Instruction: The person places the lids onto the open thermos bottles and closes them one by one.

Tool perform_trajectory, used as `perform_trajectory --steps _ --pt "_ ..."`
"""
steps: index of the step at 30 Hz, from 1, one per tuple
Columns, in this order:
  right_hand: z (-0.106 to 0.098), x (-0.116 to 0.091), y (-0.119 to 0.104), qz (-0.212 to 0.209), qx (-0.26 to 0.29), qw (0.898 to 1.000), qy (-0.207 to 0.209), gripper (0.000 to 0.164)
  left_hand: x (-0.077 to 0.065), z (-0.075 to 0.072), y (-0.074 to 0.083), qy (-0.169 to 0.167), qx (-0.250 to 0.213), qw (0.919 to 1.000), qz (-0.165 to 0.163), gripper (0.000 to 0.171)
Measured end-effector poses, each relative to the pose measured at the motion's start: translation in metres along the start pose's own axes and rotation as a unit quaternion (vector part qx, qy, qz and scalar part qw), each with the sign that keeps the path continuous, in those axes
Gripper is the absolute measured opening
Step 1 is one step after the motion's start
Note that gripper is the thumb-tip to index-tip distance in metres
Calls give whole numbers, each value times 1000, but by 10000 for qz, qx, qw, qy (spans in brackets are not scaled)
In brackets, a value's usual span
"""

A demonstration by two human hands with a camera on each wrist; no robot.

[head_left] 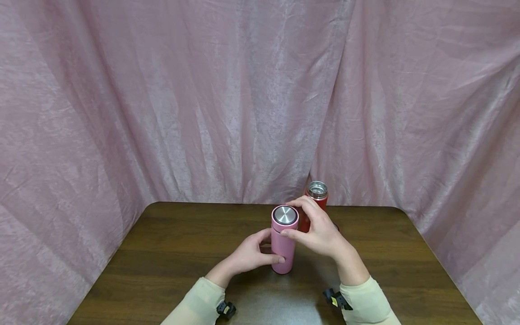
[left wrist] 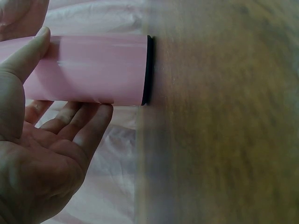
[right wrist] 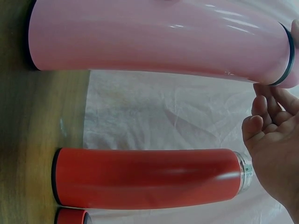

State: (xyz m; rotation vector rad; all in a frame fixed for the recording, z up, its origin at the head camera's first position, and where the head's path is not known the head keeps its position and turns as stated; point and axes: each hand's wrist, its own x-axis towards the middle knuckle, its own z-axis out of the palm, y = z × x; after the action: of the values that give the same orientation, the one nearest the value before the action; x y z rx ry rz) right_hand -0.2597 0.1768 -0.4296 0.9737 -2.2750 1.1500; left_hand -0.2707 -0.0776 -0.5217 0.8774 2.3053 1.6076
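A pink thermos [head_left: 282, 248] with a steel-topped lid [head_left: 285, 215] stands upright near the middle of the wooden table. My left hand [head_left: 249, 255] grips its body from the left, thumb across the front and fingers behind it. At the top, my right hand [head_left: 318, 230] holds the lid between thumb and fingers. The right wrist view shows a dark ring [right wrist: 286, 56] between the pink body and the lid. Just behind my right hand is a red thermos [right wrist: 149, 178], uncapped, its steel mouth [head_left: 317, 188] exposed.
A small red lid [right wrist: 70, 216] lies by the base of the red thermos, mostly cut off in the right wrist view. The brown wooden table [head_left: 174, 253] ends at a back edge before a pink curtain [head_left: 227, 99]. Each wrist wears a small black strap device.
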Motion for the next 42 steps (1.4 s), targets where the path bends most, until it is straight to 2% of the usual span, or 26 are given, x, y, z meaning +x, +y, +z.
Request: perform_trajectory --steps 6,10,13,18,26,37,42 --pt "1 -1 0 115 7 9998 -144 72 0 0 1 -1 -16 10000 -31 64" --pt "1 -2 1 -18 3 9995 -323 76 0 -1 0 -11 -30 10000 -46 65" --pt "2 -2 2 -142 25 9992 -378 72 0 -1 0 -20 -44 10000 -26 65" --pt "2 -1 1 -179 58 9994 -283 65 0 -1 0 -38 -73 10000 -36 66" --pt "2 0 -2 67 18 9999 -77 62 0 -1 1 -36 -79 10000 -4 66" --pt "5 1 -1 253 69 9997 18 72 1 -1 0 -61 -128 9999 7 64" --pt "6 0 -1 200 -36 9998 -49 77 1 -1 0 -53 -72 10000 -2 64"
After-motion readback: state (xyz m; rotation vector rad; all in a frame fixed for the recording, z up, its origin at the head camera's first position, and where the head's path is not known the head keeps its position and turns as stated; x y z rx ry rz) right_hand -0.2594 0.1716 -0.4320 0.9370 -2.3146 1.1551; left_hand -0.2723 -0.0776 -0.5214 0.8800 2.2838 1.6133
